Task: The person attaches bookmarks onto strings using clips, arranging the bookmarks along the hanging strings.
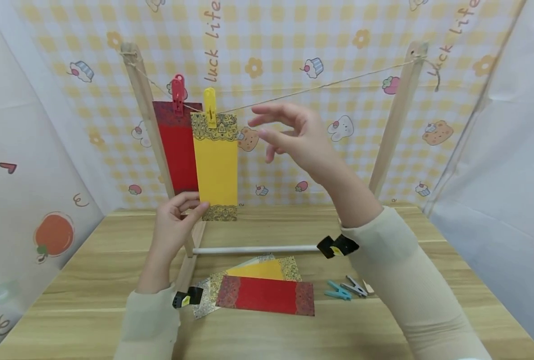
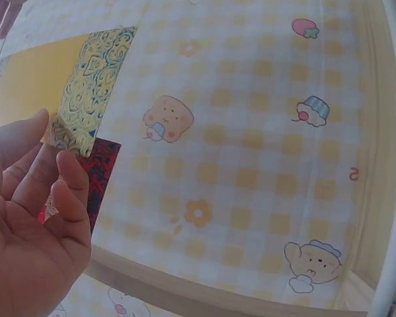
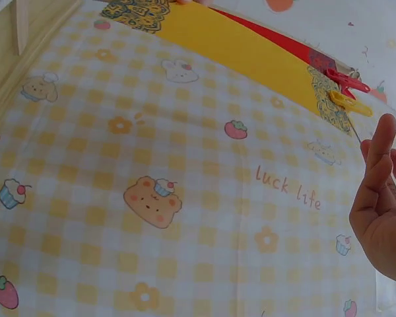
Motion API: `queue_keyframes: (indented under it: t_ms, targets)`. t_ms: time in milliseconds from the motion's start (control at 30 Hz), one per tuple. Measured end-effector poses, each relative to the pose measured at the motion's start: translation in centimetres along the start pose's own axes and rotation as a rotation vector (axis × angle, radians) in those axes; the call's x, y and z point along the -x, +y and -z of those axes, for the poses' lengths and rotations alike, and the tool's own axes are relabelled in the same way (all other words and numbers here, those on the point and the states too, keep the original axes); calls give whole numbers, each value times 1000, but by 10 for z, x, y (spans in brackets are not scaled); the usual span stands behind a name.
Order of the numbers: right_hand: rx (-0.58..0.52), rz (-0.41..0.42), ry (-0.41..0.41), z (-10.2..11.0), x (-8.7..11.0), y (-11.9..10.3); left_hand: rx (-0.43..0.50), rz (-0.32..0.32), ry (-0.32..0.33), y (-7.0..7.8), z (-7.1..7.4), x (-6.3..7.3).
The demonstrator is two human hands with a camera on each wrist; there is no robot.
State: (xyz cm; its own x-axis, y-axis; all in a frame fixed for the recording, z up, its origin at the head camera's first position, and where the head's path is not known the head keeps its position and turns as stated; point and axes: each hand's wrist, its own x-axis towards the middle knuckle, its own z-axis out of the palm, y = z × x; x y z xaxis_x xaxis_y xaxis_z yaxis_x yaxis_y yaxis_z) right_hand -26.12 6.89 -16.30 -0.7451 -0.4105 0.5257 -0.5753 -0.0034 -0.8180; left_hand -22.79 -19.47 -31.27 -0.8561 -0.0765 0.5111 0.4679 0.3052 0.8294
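In the head view, the yellow card point(image 1: 218, 172) is hung from a cord point(image 1: 325, 86) by a yellow clip point(image 1: 210, 107) at its top edge. Its lower left corner is pinched by the left hand point(image 1: 174, 225), with the thumb laid on the front. Nothing is held by the right hand point(image 1: 303, 135), which is raised to the right of the yellow card's top (thumb and fingers parted, loosely bent). Partly covered by the yellow card, on its left, a red card point(image 1: 176, 150) is hung by a red clip point(image 1: 178, 95). Below the yellow card, on the table point(image 1: 248, 340), a loose red card point(image 1: 267, 295), a loose yellow card point(image 1: 259, 270) and a silver card point(image 1: 203, 300) are overlapped. A blue clip point(image 1: 338, 291) and a grey clip point(image 1: 354, 286) are seen below and to the right of the yellow card.

In the left wrist view, the yellow card is gripped between thumb and fingers, and part of the red card is shown beyond it.

In the right wrist view, the right hand is seen empty near the yellow card's clipped end; whether the cord is touched cannot be told.
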Motion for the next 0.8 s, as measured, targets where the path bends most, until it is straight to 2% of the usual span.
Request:
queue_keyframes:
  t_ms: [233, 367, 467, 600, 800]
  targets:
    - [40, -48, -10, 22, 29, 25, -83, 17, -34, -10, 6, 9]
    - [107, -127, -28, 40, 47, 43, -125, 24, -52, -17, 9, 14]
    - [170, -178, -46, 56, 63, 55, -116, 0, -87, -23, 12, 15]
    - [184, -183, -69, 75, 88, 70, -108, -7, -129, -28, 16, 18]
    - [146, -175, -108, 101, 125, 87, -161, 37, -142, -32, 19, 26]
